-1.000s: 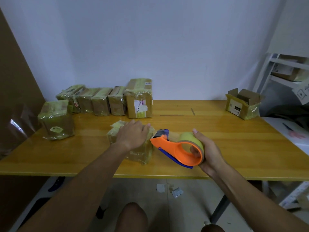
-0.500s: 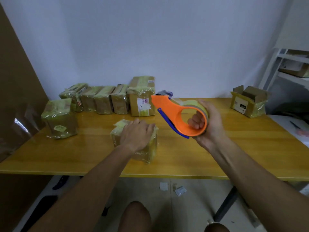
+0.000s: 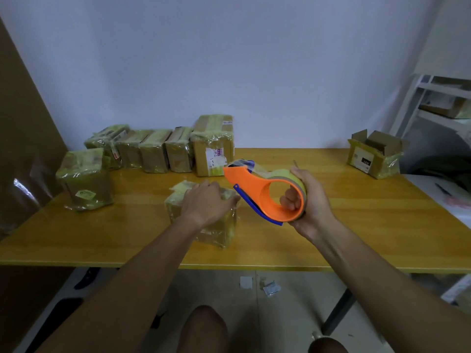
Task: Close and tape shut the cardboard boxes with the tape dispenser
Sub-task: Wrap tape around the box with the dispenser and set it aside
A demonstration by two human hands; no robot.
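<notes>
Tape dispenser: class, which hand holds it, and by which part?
The right hand grips the tape dispenser by its roll end, fingers curled through the core.

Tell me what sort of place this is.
Probably a small packing or shipping room. A row of taped cardboard boxes with labels lines the back of a wooden table, the right hand holds a tape dispenser, and a shelf with more boxes stands at right.

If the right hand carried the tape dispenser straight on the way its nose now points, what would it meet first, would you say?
Probably the tall taped box at the right end of the back row: the tape dispenser, gripped by the right hand, points up-left at it. Depth is unclear, so it might pass in front.
</notes>
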